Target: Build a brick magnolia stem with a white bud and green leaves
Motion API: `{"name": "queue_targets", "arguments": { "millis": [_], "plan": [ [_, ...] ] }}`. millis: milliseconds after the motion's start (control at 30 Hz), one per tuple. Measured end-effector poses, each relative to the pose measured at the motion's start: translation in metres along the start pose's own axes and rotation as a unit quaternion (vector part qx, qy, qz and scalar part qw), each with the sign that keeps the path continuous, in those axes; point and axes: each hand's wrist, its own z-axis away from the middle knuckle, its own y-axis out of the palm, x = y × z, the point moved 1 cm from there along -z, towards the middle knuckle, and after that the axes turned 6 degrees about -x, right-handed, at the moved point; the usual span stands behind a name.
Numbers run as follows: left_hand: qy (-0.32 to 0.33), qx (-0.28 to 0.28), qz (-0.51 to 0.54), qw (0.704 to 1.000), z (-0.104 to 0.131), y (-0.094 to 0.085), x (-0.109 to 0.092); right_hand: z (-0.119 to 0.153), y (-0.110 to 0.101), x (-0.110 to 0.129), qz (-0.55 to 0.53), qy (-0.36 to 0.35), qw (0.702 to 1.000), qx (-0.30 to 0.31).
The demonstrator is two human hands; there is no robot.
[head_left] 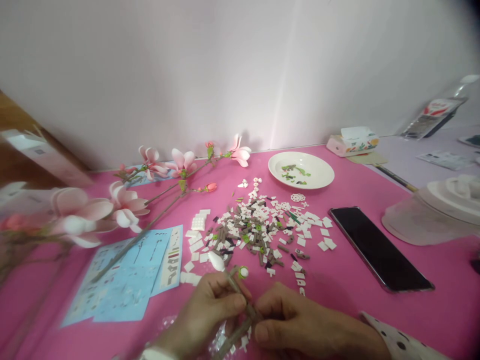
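Observation:
My left hand (pixel 208 312) pinches a brown building-block branch (pixel 233 282) between thumb and fingers. The branch carries a white bud (pixel 216 261) at its tip and a small green-and-white piece (pixel 243 272) on a side shoot; another brown length runs down toward the bottom edge. Closed around the joint on the other side is my right hand (pixel 296 322), its fingertips partly hidden, so I cannot make out any small part between them. Just beyond both hands lies a loose pile of white, brown, green and black bricks (pixel 258 225).
Pink magnolia branches (pixel 183 162) lie at the left over blue instruction sheets (pixel 127 280). A white plate (pixel 322 175) holds green pieces. At the right are a black phone (pixel 378 247), a lidded tub (pixel 416 215), a tissue pack (pixel 352 142) and a bottle (pixel 435 112).

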Motion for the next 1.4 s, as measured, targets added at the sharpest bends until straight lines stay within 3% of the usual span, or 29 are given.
{"name": "queue_targets", "arguments": {
  "millis": [200,333,433,633,767,967,1100,1200,1300,1400],
  "plan": [
    [-0.012,0.013,0.052,0.999,0.001,0.004,-0.004,0.002,0.002,-0.004,-0.047,-0.004,0.999,0.001],
    [-0.033,0.044,0.07,0.996,0.001,0.009,-0.014,0.002,0.002,-0.003,-0.092,-0.034,0.995,0.003],
    [-0.029,0.031,0.066,0.997,-0.002,0.006,-0.013,-0.001,0.001,-0.004,-0.106,-0.068,0.992,-0.019],
    [0.046,-0.017,0.034,0.998,0.004,0.007,-0.008,-0.009,-0.001,-0.009,-0.104,-0.141,0.983,-0.058],
    [0.069,0.0,-0.035,0.997,0.009,0.011,-0.009,-0.012,-0.001,-0.014,-0.097,-0.13,0.985,-0.061],
    [0.154,-0.102,-0.157,0.97,0.009,0.002,-0.009,-0.014,0.004,-0.016,-0.102,-0.104,0.988,-0.054],
    [0.196,-0.108,-0.152,0.963,0.007,0.004,-0.011,-0.013,0.006,-0.013,-0.069,-0.109,0.989,-0.071],
    [0.224,-0.113,-0.1,0.963,0.004,0.007,-0.012,-0.013,0.004,-0.011,-0.059,-0.127,0.983,-0.118],
    [0.177,-0.104,-0.021,0.978,0.001,0.008,-0.01,-0.014,-0.002,-0.01,-0.073,-0.135,0.965,-0.215],
    [0.159,-0.108,-0.016,0.981,-0.001,0.009,-0.01,-0.016,-0.007,-0.009,-0.086,-0.161,0.939,-0.291]
  ]
}}
